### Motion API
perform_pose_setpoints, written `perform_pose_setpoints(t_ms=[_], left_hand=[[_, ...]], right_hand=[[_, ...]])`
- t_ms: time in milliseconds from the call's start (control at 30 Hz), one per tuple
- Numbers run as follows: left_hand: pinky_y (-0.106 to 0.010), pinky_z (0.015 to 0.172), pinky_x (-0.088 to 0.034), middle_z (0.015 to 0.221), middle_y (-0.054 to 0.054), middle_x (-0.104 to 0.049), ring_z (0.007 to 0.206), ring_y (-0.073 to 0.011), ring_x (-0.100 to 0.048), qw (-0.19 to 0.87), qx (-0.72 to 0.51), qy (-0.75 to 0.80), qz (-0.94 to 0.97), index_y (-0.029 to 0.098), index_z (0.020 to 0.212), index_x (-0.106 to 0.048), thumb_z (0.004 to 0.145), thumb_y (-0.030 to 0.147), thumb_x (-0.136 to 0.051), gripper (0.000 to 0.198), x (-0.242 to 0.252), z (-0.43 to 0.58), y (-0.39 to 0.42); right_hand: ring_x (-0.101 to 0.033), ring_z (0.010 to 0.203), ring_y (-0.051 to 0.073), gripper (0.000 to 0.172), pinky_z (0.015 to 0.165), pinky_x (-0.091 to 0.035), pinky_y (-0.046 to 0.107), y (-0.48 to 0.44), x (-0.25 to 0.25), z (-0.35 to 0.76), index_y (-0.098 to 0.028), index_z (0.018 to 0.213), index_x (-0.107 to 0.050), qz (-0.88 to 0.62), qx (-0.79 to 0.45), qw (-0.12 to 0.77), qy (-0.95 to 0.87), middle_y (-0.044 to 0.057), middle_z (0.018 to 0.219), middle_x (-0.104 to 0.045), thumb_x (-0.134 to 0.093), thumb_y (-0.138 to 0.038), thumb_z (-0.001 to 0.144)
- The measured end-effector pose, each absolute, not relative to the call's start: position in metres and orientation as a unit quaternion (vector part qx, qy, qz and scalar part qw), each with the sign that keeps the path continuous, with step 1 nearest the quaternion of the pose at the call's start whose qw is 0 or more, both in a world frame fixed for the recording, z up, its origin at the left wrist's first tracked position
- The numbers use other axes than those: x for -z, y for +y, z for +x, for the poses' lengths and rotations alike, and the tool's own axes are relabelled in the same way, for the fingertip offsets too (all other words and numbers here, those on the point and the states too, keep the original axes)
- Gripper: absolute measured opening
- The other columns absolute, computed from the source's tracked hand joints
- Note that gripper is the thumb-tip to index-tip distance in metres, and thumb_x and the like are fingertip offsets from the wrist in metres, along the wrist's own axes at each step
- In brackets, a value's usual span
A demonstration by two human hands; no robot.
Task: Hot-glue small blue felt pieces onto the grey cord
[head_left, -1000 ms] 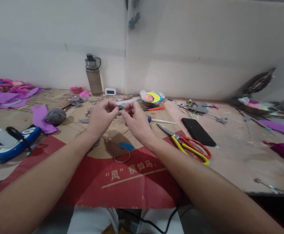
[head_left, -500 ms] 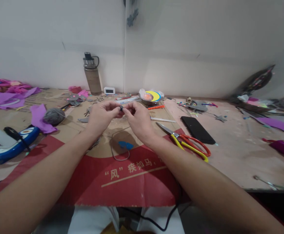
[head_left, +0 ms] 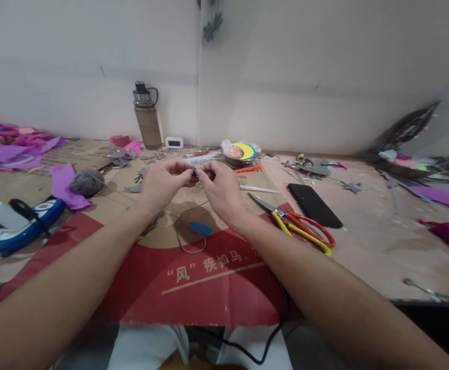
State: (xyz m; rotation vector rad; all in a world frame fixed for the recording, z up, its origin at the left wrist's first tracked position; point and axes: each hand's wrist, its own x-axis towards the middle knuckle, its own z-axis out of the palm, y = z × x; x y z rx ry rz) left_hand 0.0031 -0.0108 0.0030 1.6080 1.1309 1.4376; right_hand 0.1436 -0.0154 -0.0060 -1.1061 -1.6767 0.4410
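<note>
My left hand and my right hand meet above the cardboard, fingertips pinched together on a small dark piece. Fingers cover most of that piece, so its kind does not show. Below the hands a thin grey yarn loops over the cardboard, around a blue bow-shaped piece. A ball of grey yarn lies to the left, with a strand running toward my left hand. Right of my right wrist rest open scissors with red and yellow handles.
Red-and-brown cardboard covers the table's front. A black phone lies at right. A bottle, a small white clock and a bowl stand along the wall. A blue-and-white tool and purple scraps are at left.
Both hands keep their pinch on the small dark piece with barely any movement. The whole view has shifted very slightly.
</note>
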Motion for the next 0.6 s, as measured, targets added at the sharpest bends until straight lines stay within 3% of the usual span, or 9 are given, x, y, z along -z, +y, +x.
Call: perform_pose_setpoints(t_ms=[600], left_hand=[[-0.033,0.068,-0.060,0.063,-0.001,-0.067,0.057,-0.0135,-0.065,0.390,-0.577,0.419,0.582,0.016,0.072,-0.064,0.069,0.024,-0.071,0.011,0.0030,0.0033,-0.0063]], right_hand=[[-0.049,0.062,0.011,0.014,0.063,-0.037,0.027,-0.0192,0.0035,0.1392,-0.019,0.069,-0.055,-0.484,-0.188,0.521,-0.677,0.000,0.069,-0.061,-0.056,-0.023,0.082]])
